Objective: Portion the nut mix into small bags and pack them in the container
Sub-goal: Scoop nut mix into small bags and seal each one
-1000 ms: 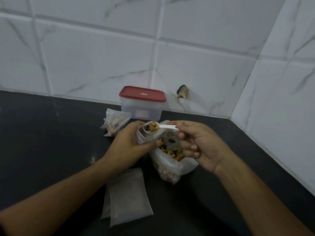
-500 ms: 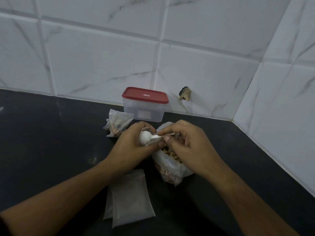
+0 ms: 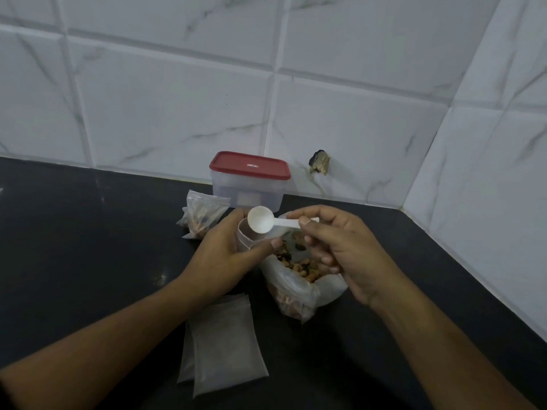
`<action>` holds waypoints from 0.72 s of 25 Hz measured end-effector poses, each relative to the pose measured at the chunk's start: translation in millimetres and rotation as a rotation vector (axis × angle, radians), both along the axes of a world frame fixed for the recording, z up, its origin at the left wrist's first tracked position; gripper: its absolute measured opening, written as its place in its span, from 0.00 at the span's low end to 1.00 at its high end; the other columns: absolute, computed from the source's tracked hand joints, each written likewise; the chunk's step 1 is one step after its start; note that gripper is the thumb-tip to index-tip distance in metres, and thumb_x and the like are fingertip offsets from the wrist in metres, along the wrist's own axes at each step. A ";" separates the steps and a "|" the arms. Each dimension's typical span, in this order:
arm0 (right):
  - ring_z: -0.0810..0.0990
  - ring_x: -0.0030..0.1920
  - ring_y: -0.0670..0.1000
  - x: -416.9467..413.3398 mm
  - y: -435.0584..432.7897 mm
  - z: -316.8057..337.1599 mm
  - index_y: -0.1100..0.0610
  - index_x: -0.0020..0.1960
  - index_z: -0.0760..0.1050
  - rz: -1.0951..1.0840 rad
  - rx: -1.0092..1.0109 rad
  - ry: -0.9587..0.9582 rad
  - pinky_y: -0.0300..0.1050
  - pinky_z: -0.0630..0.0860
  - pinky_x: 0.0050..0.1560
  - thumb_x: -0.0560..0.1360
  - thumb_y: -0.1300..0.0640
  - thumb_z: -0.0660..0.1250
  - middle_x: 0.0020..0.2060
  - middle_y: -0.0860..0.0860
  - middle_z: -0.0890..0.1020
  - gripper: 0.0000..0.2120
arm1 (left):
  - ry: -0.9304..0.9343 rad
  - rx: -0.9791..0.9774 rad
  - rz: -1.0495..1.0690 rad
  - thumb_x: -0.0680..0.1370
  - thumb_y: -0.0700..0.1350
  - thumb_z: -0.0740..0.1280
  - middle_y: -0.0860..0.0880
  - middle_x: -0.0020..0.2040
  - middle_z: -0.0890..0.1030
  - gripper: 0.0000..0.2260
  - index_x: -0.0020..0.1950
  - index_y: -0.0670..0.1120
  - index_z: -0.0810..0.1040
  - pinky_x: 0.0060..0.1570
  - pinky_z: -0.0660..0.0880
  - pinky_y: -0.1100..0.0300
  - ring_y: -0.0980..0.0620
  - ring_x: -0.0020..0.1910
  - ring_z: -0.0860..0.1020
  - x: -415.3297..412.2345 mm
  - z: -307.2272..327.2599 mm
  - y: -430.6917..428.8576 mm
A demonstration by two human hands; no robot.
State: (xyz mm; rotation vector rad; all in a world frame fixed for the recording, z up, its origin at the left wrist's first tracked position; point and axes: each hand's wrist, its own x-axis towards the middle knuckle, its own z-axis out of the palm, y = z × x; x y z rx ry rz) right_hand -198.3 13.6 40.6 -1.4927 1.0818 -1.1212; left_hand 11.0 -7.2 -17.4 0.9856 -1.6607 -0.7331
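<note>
Head view: right hand [image 3: 340, 255] holds spoon [image 3: 260, 220] at small bag [image 3: 243, 236] rim.

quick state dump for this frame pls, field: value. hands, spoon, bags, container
left hand: grips small bag, mouth open and up
right hand: pinches spoon handle
spoon: white, bowl empty, over the small bag's mouth
nut mix bag: open on counter, nuts visible, below right hand
filled bag: one, lying just left of container
container: by the wall, red lid on
empty bags: flat stack beside left forearm
</note>
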 end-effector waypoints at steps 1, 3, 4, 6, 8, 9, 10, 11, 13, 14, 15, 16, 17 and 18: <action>0.64 0.25 0.43 -3.5 -1.3 1.7 0.54 0.56 0.85 -0.003 0.019 -0.060 0.35 0.61 0.23 0.83 0.58 0.65 0.34 0.50 0.76 0.09 | -0.004 -0.004 0.006 0.76 0.52 0.76 0.56 0.57 0.83 0.17 0.63 0.52 0.78 0.55 0.80 0.57 0.60 0.57 0.81 0.3 0.4 0.4; 0.67 0.25 0.43 -15.1 -4.3 7.4 0.54 0.54 0.85 -0.093 -0.044 -0.034 0.35 0.63 0.23 0.83 0.59 0.65 0.33 0.48 0.77 0.09 | -0.027 -0.015 0.029 0.76 0.52 0.76 0.58 0.55 0.82 0.15 0.60 0.53 0.78 0.54 0.79 0.60 0.62 0.56 0.80 1.1 0.6 0.0; 0.70 0.26 0.43 -22.1 -5.1 9.4 0.52 0.52 0.85 -0.189 -0.146 0.118 0.33 0.66 0.25 0.83 0.58 0.66 0.33 0.44 0.78 0.09 | -0.040 -0.015 0.039 0.76 0.52 0.76 0.58 0.54 0.82 0.15 0.59 0.53 0.78 0.53 0.78 0.60 0.62 0.56 0.80 1.7 0.3 -0.3; 0.78 0.33 0.39 -34.3 -7.4 7.7 0.47 0.50 0.85 -0.338 -0.338 0.497 0.31 0.70 0.33 0.82 0.56 0.67 0.36 0.39 0.82 0.08 | -0.055 -0.012 0.043 0.75 0.51 0.76 0.59 0.53 0.82 0.14 0.58 0.54 0.78 0.52 0.78 0.62 0.63 0.55 0.79 2.1 0.2 0.0; 0.80 0.39 0.39 -39.0 -11.6 1.7 0.44 0.51 0.84 -0.359 -0.354 0.698 0.38 0.75 0.37 0.81 0.55 0.67 0.40 0.39 0.83 0.08 | -0.064 -0.014 0.045 0.75 0.50 0.76 0.58 0.54 0.81 0.14 0.58 0.54 0.77 0.51 0.77 0.67 0.65 0.55 0.78 1.5 0.2 0.3; 0.80 0.39 0.41 -38.0 -14.1 -3.1 0.43 0.52 0.83 -0.356 -0.336 0.765 0.43 0.78 0.38 0.81 0.55 0.66 0.41 0.40 0.83 0.09 | -0.069 -0.015 0.049 0.75 0.49 0.76 0.58 0.54 0.81 0.14 0.59 0.54 0.77 0.50 0.76 0.68 0.65 0.55 0.78 1.6 0.1 0.1; 0.81 0.38 0.43 -35.3 -15.7 -7.4 0.43 0.55 0.83 -0.356 -0.328 0.833 0.45 0.79 0.39 0.81 0.54 0.66 0.42 0.40 0.83 0.09 | -0.075 -0.017 0.053 0.76 0.49 0.76 0.58 0.55 0.81 0.14 0.59 0.54 0.77 0.51 0.77 0.66 0.65 0.56 0.78 1.7 0.0 -0.4; 0.80 0.37 0.43 -32.7 -17.2 -11.1 0.42 0.57 0.83 -0.356 -0.332 0.893 0.42 0.77 0.37 0.82 0.54 0.65 0.44 0.40 0.83 0.10 | -0.080 -0.020 0.055 0.76 0.49 0.76 0.58 0.55 0.81 0.15 0.59 0.54 0.77 0.52 0.77 0.64 0.65 0.56 0.78 1.9 0.0 -0.9; 0.79 0.39 0.41 -30.0 -19.5 -16.3 0.42 0.62 0.82 -0.350 -0.386 0.964 0.37 0.73 0.37 0.82 0.52 0.64 0.50 0.41 0.84 0.12 | -0.085 -0.022 0.059 0.76 0.49 0.76 0.58 0.55 0.81 0.15 0.59 0.54 0.77 0.54 0.78 0.61 0.64 0.57 0.78 1.9 -0.6 -1.7; 0.79 0.42 0.40 -28.7 -20.0 -17.6 0.42 0.63 0.82 -0.345 -0.419 0.987 0.36 0.73 0.40 0.82 0.52 0.64 0.52 0.42 0.84 0.13 | -0.081 -0.023 0.060 0.76 0.48 0.76 0.58 0.55 0.81 0.15 0.59 0.54 0.77 0.54 0.78 0.60 0.64 0.57 0.78 1.8 -0.9 -2.1; 0.79 0.45 0.41 -28.3 -21.6 -20.3 0.42 0.65 0.81 -0.338 -0.448 1.014 0.37 0.74 0.43 0.83 0.51 0.64 0.54 0.42 0.84 0.14 | -0.072 -0.024 0.059 0.76 0.48 0.76 0.58 0.55 0.81 0.14 0.59 0.54 0.78 0.54 0.78 0.60 0.63 0.57 0.78 1.5 -1.0 -1.9; 0.79 0.48 0.42 -27.8 -23.1 -23.2 0.42 0.66 0.81 -0.337 -0.477 1.053 0.39 0.75 0.46 0.83 0.51 0.63 0.54 0.43 0.83 0.14 | -0.062 -0.024 0.057 0.75 0.48 0.76 0.57 0.55 0.81 0.14 0.59 0.54 0.78 0.54 0.78 0.60 0.62 0.56 0.78 1.2 -1.1 -1.8; 0.79 0.48 0.44 -27.0 -24.9 -25.8 0.42 0.67 0.80 -0.347 -0.504 1.098 0.40 0.75 0.46 0.84 0.51 0.63 0.52 0.43 0.81 0.15 | -0.053 -0.023 0.054 0.75 0.47 0.77 0.57 0.55 0.81 0.14 0.58 0.53 0.78 0.54 0.78 0.59 0.62 0.56 0.79 0.8 -0.8 -1.6; 0.78 0.48 0.45 -25.9 -26.5 -27.9 0.42 0.68 0.79 -0.364 -0.531 1.136 0.42 0.75 0.45 0.84 0.51 0.62 0.51 0.44 0.80 0.15 | -0.048 -0.023 0.053 0.75 0.47 0.77 0.57 0.54 0.81 0.14 0.58 0.53 0.78 0.54 0.79 0.60 0.62 0.56 0.79 0.6 -0.6 -1.2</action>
